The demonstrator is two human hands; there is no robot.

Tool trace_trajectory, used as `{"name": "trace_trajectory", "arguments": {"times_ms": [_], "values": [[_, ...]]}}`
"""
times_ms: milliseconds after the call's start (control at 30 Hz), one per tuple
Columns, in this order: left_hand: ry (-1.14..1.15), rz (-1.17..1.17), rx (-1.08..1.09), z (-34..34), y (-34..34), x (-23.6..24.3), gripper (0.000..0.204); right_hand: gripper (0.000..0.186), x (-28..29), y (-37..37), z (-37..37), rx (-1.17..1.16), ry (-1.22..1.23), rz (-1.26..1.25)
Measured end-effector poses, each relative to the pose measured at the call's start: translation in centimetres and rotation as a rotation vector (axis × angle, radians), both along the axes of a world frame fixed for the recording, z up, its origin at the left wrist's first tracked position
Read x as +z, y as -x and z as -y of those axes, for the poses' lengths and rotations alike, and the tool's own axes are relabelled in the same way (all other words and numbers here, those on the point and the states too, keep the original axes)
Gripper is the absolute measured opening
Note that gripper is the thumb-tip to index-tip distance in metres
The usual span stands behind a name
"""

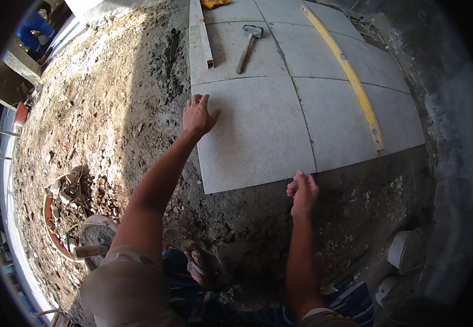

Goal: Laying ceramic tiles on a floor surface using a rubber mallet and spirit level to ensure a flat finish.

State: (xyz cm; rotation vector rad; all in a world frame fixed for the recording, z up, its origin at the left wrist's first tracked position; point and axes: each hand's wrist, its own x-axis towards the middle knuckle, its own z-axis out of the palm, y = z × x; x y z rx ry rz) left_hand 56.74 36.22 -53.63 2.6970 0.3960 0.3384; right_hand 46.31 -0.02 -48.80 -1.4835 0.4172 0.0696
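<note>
A pale square floor tile (250, 139) lies at the near left corner of the tiled area. My left hand (198, 115) rests at its left edge, fingers slightly bent and thumb apart. At the near edge, by the joint with the tile to its right, my right hand (301, 191) has its fingers curled; what is between them, if anything, I cannot make out. A mallet with a wooden handle (243, 54) and a metal straight bar (205, 43) lie on tiles beyond. A long yellow level (351, 76) lies across the right-hand tiles.
Rough rubble and wet mortar (171, 82) border the tiles. At lower left are a red-rimmed pan (48, 218) and a bucket (99, 231) with a trowel handle (89, 250). Tile offcuts (397, 248) lie at lower right. A person in blue (29, 35) is at upper left.
</note>
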Motion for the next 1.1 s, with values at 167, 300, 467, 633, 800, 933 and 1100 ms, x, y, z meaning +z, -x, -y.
{"name": "trace_trajectory", "arguments": {"times_ms": [167,300,467,633,800,933,1100], "values": [[0.029,0.049,-0.135,1.5,-7.8,-0.8,0.061,0.029,-1.4,2.3,-0.7,0.035,-0.029,-0.042],[0.051,0.006,-0.099,2.9,-13.8,-2.2,0.056,0.028,-1.2,4.5,-1.3,0.037,-0.009,-0.096],[-0.01,-0.046,-0.095,4.3,-20.0,-3.5,0.05,0.027,-1.5,5.8,-0.5,-0.035,-0.045,-0.162],[0.12,-0.017,-0.049,2.4,-23.5,-4.3,0.04,0.027,-2.4,6.7,-0.6,0.024,-0.118,-0.185],[1.088,-0.311,0.1,3.8,-24.9,1.2,0.036,0.03,-1.7,7.0,-0.2,0.029,-0.105,-0.186],[1.594,-0.291,-0.174,6.5,-18.1,4.8,0.025,0.028,-1.4,6.0,0.1,0.095,-0.06,-0.108],[1.447,-0.32,-0.446,10.5,-2.8,6.4,0.042,0.029,1.1,3.3,-0.4,0.145,-0.059,-0.065]]}}
